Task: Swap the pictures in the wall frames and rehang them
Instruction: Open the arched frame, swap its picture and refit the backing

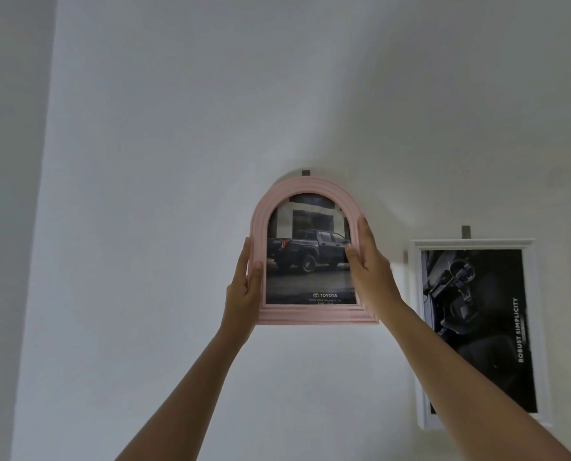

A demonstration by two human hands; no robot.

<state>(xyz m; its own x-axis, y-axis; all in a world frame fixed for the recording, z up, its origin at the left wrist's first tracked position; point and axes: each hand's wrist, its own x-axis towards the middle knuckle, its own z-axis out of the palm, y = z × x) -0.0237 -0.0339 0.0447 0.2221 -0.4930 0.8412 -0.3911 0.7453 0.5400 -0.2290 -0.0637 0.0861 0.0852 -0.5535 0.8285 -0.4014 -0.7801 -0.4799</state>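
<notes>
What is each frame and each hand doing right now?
Pink frame: held upright at the wall, truck picture inside, top just below a grey hook; hooked or not, cannot tell.
White frame: on the wall under a second hook, dark picture inside, no hand on it.
Left hand: grips the pink frame's left edge.
Right hand: grips its right edge, thumb on the front.

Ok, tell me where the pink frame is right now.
Head view, centre: the pink frame is against the wall just under a grey hook, held between the left hand and right hand, left of the white frame.
</notes>
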